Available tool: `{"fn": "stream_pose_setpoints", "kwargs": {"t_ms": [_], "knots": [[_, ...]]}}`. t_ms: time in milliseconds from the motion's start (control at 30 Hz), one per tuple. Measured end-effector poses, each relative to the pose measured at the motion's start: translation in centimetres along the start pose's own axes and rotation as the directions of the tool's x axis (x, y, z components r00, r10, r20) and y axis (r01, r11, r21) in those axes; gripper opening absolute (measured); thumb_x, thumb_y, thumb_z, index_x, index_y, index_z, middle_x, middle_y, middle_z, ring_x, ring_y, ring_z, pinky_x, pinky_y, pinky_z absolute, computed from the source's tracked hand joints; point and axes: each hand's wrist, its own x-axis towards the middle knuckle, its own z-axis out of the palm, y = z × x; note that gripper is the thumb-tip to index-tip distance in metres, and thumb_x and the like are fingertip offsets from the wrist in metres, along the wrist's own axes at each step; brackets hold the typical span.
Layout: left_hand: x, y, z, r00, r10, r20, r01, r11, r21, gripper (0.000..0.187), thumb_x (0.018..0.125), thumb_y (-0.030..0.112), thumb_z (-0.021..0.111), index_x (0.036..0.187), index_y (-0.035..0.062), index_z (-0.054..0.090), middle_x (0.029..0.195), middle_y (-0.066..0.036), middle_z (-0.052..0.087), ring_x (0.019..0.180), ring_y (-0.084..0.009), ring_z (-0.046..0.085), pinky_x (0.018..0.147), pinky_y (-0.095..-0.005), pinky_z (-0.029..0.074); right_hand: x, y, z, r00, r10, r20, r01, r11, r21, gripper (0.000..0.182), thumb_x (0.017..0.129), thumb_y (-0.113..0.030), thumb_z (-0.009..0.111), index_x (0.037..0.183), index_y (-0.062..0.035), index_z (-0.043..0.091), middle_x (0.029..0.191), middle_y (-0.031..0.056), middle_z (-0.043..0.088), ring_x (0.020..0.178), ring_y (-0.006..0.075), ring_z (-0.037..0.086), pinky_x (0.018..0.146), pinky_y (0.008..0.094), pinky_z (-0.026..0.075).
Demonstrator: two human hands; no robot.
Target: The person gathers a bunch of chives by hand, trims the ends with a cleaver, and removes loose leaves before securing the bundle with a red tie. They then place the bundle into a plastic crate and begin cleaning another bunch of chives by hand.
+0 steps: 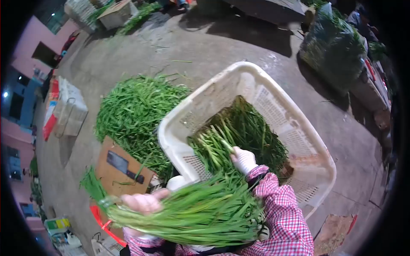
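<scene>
My left hand point(143, 203) is closed around the pale stem end of a large bunch of green leafy stalks point(192, 209), whose leaves spread to the right across my lap. My right hand point(243, 159), in a white covering with a checked sleeve, reaches into a white plastic crate point(316, 158). Its fingers are closed on pale stalks point(224, 145) at the crate's inner left. Darker green stalks point(256, 128) lie deeper in the crate. Left of the crate is a heap of cut greens point(132, 111).
A cleaver point(121, 164) lies on a brown board point(109, 179) at the left. A white box point(70, 106) stands beyond it. At the upper right sits a large plastic bag of greens point(333, 47), near a person point(358, 19). Cardboard point(335, 234) lies at the lower right.
</scene>
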Motion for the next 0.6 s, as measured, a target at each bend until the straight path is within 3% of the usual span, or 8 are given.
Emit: {"fn": "stream_pose_setpoints", "kwargs": {"t_ms": [33, 67, 133, 200, 333, 433, 467, 600], "knots": [[0.6, 2.2, -0.8, 1.0, 0.017, -0.005, -0.017, 0.999, 0.032, 0.035, 0.098, 0.038, 0.04, 0.1, 0.005, 0.052, 0.093, -0.007, 0.06, 0.099, -0.0228, 0.056, 0.107, -0.0552, 0.028, 1.0, 3.6, 1.9, 0.977, 0.14, 0.158, -0.109, 0.976, -0.188, 0.02, 0.087, -0.027, 0.055, 0.091, -0.0077, 0.056, 0.072, 0.018, 0.061, 0.069, 0.0373, 0.061, 0.061, 0.0462, 0.047], [1.0, 4.7, -1.6, 0.993, 0.11, 0.034, -0.111, 0.994, 0.019, 0.029, 0.097, 0.031, 0.044, 0.104, 0.005, 0.052, 0.096, -0.009, 0.058, 0.1, -0.0242, 0.055, 0.108, -0.0554, 0.026, 0.2, 7.5, 3.2, 0.976, 0.17, 0.135, -0.167, 0.985, -0.037, 0.022, 0.087, -0.029, 0.055, 0.095, -0.0083, 0.057, 0.075, 0.0191, 0.062, 0.074, 0.0363, 0.063, 0.064, 0.0462, 0.047], [-0.6, 10.5, -3.9, 0.971, 0.241, -0.01, -0.239, 0.968, 0.078, 0.038, 0.089, 0.027, 0.057, 0.12, 0.0066, 0.049, 0.104, -0.01, 0.056, 0.102, -0.025, 0.054, 0.111, -0.0546, 0.02, -0.6, 7.8, -0.8, 0.937, 0.288, 0.196, -0.253, 0.949, -0.188, 0.052, 0.081, -0.035, 0.061, 0.126, -0.0109, 0.048, 0.101, 0.0203, 0.064, 0.092, 0.0354, 0.063, 0.081, 0.0438, 0.049], [-0.9, 12.8, -2.6, 0.893, 0.426, -0.147, -0.411, 0.903, 0.122, 0.031, 0.085, 0.03, 0.058, 0.107, 0.0083, 0.051, 0.099, -0.006, 0.055, 0.1, -0.0233, 0.053, 0.107, -0.055, 0.027, -1.6, 4.2, -6.9, 0.916, 0.352, 0.192, -0.302, 0.921, -0.248, 0.076, 0.075, -0.039, 0.068, 0.136, -0.0052, 0.038, 0.126, 0.0255, 0.052, 0.115, 0.0371, 0.053, 0.098, 0.0395, 0.042], [-5.4, 17.0, -5.2, 0.872, 0.476, -0.119, -0.435, 0.862, 0.259, 0.061, 0.083, 0.03, 0.055, 0.137, 0.0053, 0.042, 0.126, -0.014, 0.052, 0.114, -0.0295, 0.053, 0.105, -0.0565, 0.033, -0.2, 1.9, -13.2, 0.993, 0.046, -0.113, -0.032, 0.993, 0.115, 0.059, 0.077, -0.023, 0.069, 0.129, -0.0033, 0.049, 0.128, 0.0236, 0.052, 0.114, 0.0328, 0.055, 0.099, 0.0379, 0.042], [-7.4, 18.2, -2.9, 0.84, 0.501, -0.208, -0.438, 0.853, 0.284, 0.062, 0.083, 0.033, 0.056, 0.136, 0.0053, 0.043, 0.123, -0.014, 0.054, 0.115, -0.0292, 0.052, 0.106, -0.057, 0.032, -3.3, -13.4, -19.7, 0.914, -0.346, -0.212, 0.405, 0.754, 0.517, 0.062, 0.076, -0.024, 0.071, 0.13, -0.0008, 0.048, 0.128, 0.0202, 0.053, 0.115, 0.0314, 0.054, 0.1, 0.0393, 0.041], [-6.4, 17.7, -0.2, 0.823, 0.512, -0.246, -0.471, 0.857, 0.21, 0.059, 0.081, 0.032, 0.06, 0.133, 0.0064, 0.045, 0.118, -0.013, 0.057, 0.112, -0.028, 0.054, 0.106, -0.0557, 0.032, -5.5, -19.9, -21.8, 0.862, -0.47, -0.189, 0.494, 0.697, 0.52, 0.069, 0.075, -0.028, 0.073, 0.131, 0.0002, 0.046, 0.127, 0.0195, 0.054, 0.116, 0.0319, 0.053, 0.1, 0.0398, 0.041], [-8.6, 18.8, 4.2, 0.868, 0.451, -0.208, -0.414, 0.888, 0.201, 0.052, 0.08, 0.024, 0.063, 0.127, 0.0068, 0.048, 0.116, -0.012, 0.057, 0.109, -0.0278, 0.055, 0.106, -0.0508, 0.034, -11.0, -35.4, -19.0, 0.231, -0.957, -0.175, 0.9, 0.142, 0.413, 0.102, 0.064, -0.045, 0.08, 0.138, 0.0057, 0.03, 0.126, 0.0254, 0.05, 0.119, 0.0359, 0.05, 0.103, 0.0411, 0.038]]}}
